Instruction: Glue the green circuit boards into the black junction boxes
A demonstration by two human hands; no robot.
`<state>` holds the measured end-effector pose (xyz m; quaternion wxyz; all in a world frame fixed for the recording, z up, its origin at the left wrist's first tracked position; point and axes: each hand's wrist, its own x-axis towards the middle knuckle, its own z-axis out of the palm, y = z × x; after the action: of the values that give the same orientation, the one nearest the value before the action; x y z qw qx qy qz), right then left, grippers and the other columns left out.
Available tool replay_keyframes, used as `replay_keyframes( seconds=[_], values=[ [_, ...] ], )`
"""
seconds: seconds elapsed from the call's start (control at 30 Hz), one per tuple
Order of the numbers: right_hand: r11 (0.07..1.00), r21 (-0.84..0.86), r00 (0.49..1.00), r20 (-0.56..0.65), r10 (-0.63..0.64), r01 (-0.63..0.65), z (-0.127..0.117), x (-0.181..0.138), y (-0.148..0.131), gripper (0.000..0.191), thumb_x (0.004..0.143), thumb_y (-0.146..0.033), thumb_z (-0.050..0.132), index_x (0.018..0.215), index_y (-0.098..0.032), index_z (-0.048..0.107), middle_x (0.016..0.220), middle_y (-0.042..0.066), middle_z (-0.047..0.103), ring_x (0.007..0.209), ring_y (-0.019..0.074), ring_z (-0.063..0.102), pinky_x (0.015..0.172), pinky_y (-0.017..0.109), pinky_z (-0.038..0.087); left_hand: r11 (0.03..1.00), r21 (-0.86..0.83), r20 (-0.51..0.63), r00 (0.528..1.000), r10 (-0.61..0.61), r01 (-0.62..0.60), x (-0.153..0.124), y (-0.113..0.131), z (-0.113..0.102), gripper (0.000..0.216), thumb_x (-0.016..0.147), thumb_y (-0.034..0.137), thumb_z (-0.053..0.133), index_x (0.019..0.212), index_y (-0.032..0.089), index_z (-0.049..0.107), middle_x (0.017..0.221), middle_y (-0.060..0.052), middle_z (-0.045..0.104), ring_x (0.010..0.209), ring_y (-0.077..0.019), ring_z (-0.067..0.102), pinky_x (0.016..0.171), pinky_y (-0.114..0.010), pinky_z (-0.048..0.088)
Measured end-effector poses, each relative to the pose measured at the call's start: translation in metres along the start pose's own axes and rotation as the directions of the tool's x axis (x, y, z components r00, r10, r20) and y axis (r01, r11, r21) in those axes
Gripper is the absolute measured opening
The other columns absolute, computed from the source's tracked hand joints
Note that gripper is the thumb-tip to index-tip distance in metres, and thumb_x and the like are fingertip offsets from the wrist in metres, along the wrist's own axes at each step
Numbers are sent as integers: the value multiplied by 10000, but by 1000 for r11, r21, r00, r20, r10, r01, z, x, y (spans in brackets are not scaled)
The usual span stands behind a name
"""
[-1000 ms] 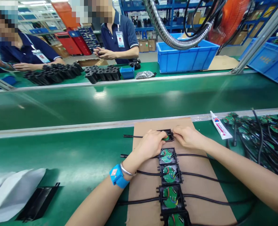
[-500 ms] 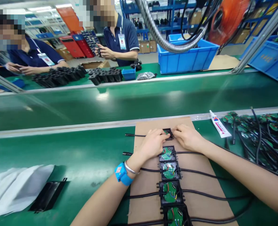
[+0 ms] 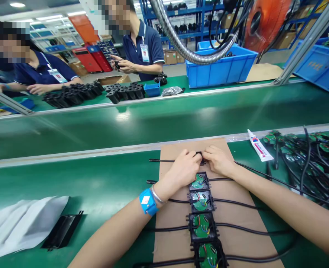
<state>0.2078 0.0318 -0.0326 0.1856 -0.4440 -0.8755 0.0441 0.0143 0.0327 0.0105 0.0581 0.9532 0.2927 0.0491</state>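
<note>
At the far end of a cardboard sheet (image 3: 175,238), my left hand (image 3: 187,166) has its fingers closed on a small black plastic case (image 3: 199,153). My right hand (image 3: 218,160) pinches the right side of that same case, where a black cable comes out. Both hands cover most of the case, so its inside is hidden. Nearer to me lies a row of several open black cases, each with a green circuit board (image 3: 201,201) and thin coloured wires inside. Black cables (image 3: 236,205) run out of them on both sides. A blue wrist strap (image 3: 148,202) is on my left wrist.
On the right lie a white glue tube (image 3: 259,146) and a heap of cabled circuit boards (image 3: 320,156). A white bag (image 3: 22,223) and a black case (image 3: 62,230) are at left. Across the bench, co-workers handle black parts near a blue bin (image 3: 220,70).
My left fingers have curled in over the far case, which now shows less. My right hand stays at its right side. Across the bench, a co-worker's hands have moved apart.
</note>
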Motion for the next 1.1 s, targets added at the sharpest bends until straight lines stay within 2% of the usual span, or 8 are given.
replay_keyframes(
  seconds=[0.17, 0.27, 0.37, 0.5, 0.8, 0.9, 1.0, 1.1],
  values=[
    [998, -56, 1000, 11, 13, -12, -25, 0, -6, 195, 883, -130, 477, 886, -152, 672, 807, 70, 614, 822, 207, 497, 790, 323, 375, 974, -105, -143, 966, -215, 201, -8, -34, -6, 285, 870, 175, 498, 1076, 188, 695, 1088, -78, 672, 1025, -247, 566, 912, -409, 407],
    [992, -116, 998, 5, 57, -56, -33, 6, -29, 254, 905, -151, 442, 1002, -138, 676, 899, 103, 628, 915, 242, 491, 833, 360, 358, 934, -204, -154, 933, -327, 294, -16, -50, -2, 199, 847, 160, 535, 897, 169, 728, 923, -51, 711, 883, -205, 624, 812, -335, 473],
    [982, -174, 995, 54, 78, -68, -25, 17, -62, 271, 896, -173, 438, 1014, -115, 675, 914, 133, 620, 905, 267, 484, 780, 370, 360, 909, -288, -127, 929, -346, 299, -21, -52, 5, 142, 808, 143, 583, 777, 183, 716, 806, -3, 711, 768, -157, 638, 716, -261, 486],
    [972, -227, 987, 132, 90, -58, -11, 25, -90, 347, 876, -227, 449, 1072, -14, 641, 984, 205, 595, 949, 321, 460, 791, 421, 353, 886, -359, -111, 930, -351, 292, -24, -48, 10, 136, 806, 136, 575, 752, 177, 693, 778, -2, 692, 761, -152, 623, 721, -251, 475],
    [976, -213, 969, 229, 98, -48, -17, 31, -80, 337, 904, -224, 412, 1041, -32, 653, 1005, 199, 601, 1002, 330, 470, 825, 452, 377, 886, -345, -145, 915, -378, 311, -21, -42, 15, 135, 821, 128, 539, 779, 162, 663, 780, -52, 628, 831, -219, 581, 849, -370, 453],
    [987, -159, 974, 219, 67, -32, -37, 3, -84, 380, 957, -250, 377, 1235, -85, 577, 1167, 158, 592, 1093, 286, 468, 921, 432, 378, 895, -334, -201, 905, -374, 296, -49, -20, 6, 196, 845, 116, 493, 954, 147, 652, 951, -95, 633, 960, -247, 563, 928, -423, 422],
    [997, 70, 979, 201, 15, -29, -64, -61, -96, 396, 963, -326, 423, 1308, -155, 516, 1261, 114, 559, 1163, 246, 453, 1002, 406, 361, 912, -357, -183, 942, -282, 203, -102, 12, -3, 176, 878, 265, 545, 1012, 185, 625, 996, -71, 629, 965, -231, 560, 900, -394, 453],
    [974, 176, 940, 332, 76, -140, -76, -128, -107, 574, 828, -483, 632, 1321, -220, 500, 1230, 105, 562, 1121, 287, 485, 940, 448, 422, 929, -361, -70, 991, -115, 82, -152, 43, -3, 750, 652, 605, 754, 1236, 200, 519, 1230, -120, 537, 1094, -312, 494, 933, -477, 441]
  ],
)
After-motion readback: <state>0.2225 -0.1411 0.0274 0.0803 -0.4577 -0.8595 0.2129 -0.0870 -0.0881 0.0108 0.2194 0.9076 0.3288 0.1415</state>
